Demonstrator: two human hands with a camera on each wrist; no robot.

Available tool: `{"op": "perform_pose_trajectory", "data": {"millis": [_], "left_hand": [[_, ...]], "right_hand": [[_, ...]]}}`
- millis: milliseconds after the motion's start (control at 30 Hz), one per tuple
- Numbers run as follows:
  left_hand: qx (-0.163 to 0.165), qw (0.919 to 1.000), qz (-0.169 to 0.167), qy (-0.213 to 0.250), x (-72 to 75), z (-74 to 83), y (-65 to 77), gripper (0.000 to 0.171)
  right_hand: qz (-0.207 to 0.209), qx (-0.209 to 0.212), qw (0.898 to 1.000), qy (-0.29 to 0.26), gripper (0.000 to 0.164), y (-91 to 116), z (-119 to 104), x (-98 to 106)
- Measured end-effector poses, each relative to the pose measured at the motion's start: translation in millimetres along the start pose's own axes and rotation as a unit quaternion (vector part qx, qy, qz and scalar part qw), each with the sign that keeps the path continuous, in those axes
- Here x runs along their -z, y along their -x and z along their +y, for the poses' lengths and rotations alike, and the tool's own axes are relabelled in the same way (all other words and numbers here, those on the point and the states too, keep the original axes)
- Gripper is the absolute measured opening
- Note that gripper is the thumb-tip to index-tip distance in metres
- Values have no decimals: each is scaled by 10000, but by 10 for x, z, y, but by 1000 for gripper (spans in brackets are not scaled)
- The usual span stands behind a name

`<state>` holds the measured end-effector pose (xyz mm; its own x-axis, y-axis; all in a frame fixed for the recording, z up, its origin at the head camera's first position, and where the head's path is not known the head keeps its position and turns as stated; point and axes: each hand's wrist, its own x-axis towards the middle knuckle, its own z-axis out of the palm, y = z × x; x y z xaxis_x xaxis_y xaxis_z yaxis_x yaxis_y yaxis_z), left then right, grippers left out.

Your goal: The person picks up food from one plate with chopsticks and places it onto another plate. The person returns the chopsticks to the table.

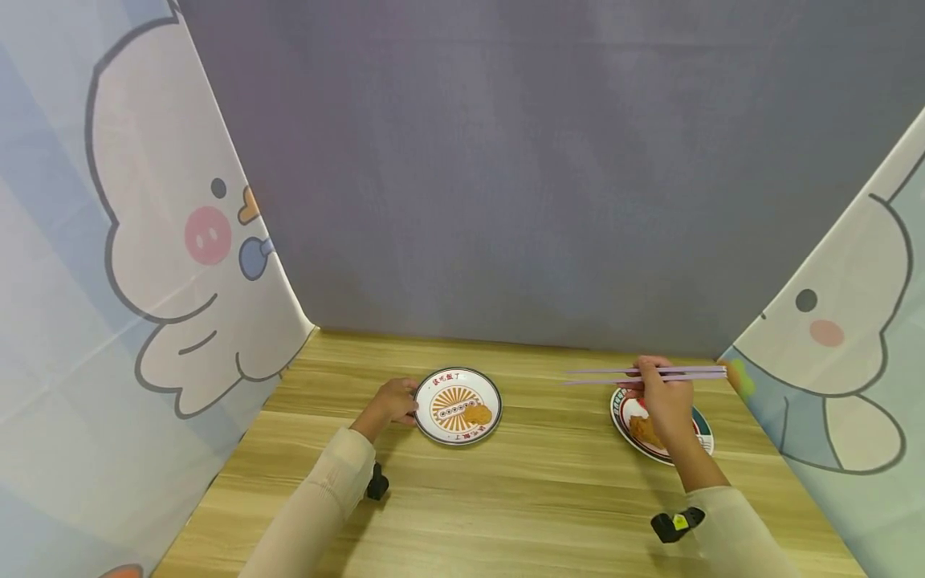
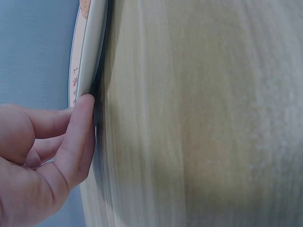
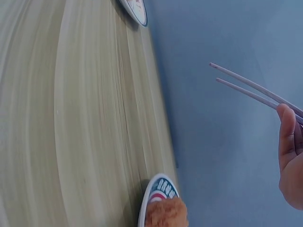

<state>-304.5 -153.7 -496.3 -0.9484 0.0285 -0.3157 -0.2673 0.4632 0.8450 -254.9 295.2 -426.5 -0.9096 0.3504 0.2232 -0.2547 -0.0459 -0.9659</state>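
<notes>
A greyish-purple backdrop (image 1: 506,160) rises behind the wood-grained worktop (image 1: 506,506), flanked by a left panel (image 1: 43,361) and a right panel (image 1: 896,337), both pale blue and printed with large white cartoon animals (image 1: 152,120).

Head cam looks forward-down from above, wide over the counter (image 1: 535,498); left wrist cam (image 1: 377,483) sits close on the left hand (image 2: 54,179), right wrist cam (image 1: 676,525) near the right hand (image 3: 289,163), both views turned sideways, all three catching the left plate (image 1: 436,395).

Plates (image 1: 482,390) (2, apart) on table (image 1: 535,482)
</notes>
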Motion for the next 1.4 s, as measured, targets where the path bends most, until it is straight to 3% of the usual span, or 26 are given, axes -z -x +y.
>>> {"op": "perform_pose_trajectory", "data": {"millis": [167,467,1033,1400], "left_hand": [[-69,9999,15,95,-19,-19,-9,55],[-42,10000,-6,80,5,-6,-11,56],[-115,9999,-37,-47,3,-14,-5,55],[-187,9998,-73,22,25,-7,30,55]], "right_hand": [[216,-66,9997,69,23,-34,4,142],[437,53,9982,-410,22,-63,-46,316],[1054,-54,9943,-153,17,-90,-24,690],[1425,-352,9891,141,16,-173,41,879]]}}
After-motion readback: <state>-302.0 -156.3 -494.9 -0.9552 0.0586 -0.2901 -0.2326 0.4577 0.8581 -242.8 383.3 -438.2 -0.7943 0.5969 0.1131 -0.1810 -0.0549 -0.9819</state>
